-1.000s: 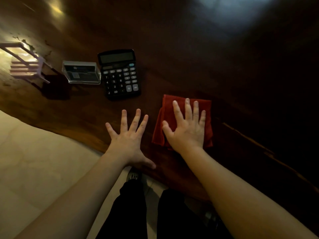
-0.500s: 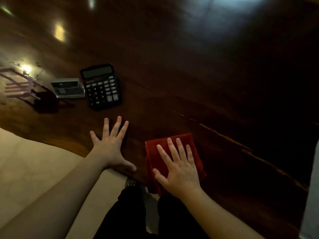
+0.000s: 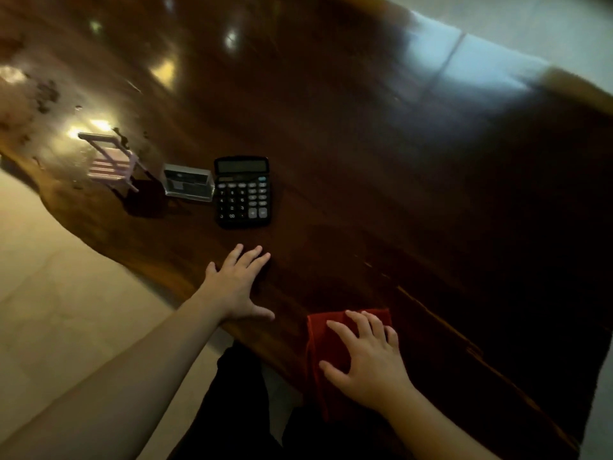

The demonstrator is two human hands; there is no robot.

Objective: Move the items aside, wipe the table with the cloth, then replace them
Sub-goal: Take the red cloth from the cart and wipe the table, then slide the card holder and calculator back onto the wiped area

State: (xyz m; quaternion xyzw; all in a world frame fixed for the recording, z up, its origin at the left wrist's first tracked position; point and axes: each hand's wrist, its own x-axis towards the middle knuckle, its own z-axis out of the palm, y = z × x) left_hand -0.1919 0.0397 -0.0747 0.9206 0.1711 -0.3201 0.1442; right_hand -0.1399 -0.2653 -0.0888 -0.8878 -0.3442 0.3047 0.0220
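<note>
A folded red cloth (image 3: 323, 340) lies at the near edge of the dark wooden table (image 3: 365, 161). My right hand (image 3: 368, 360) presses down on it, fingers curled over the fabric. My left hand (image 3: 237, 283) rests flat on the table beside it, fingers spread, holding nothing. A black calculator (image 3: 242, 192) sits beyond my left hand. To its left stands a clear plastic card holder (image 3: 188, 184), touching the calculator's edge. Farther left is a small pink rack (image 3: 111, 161), blurred.
The table's near edge runs diagonally from upper left to lower right, with pale floor (image 3: 66, 293) below it. Bright light reflections and dark specks mark the table's far left. My dark trousers (image 3: 245, 410) show under the edge.
My right hand has dragged the red cloth toward me to the table's near edge. My left hand stayed flat on the table. The view swung, showing the table's far edge.
</note>
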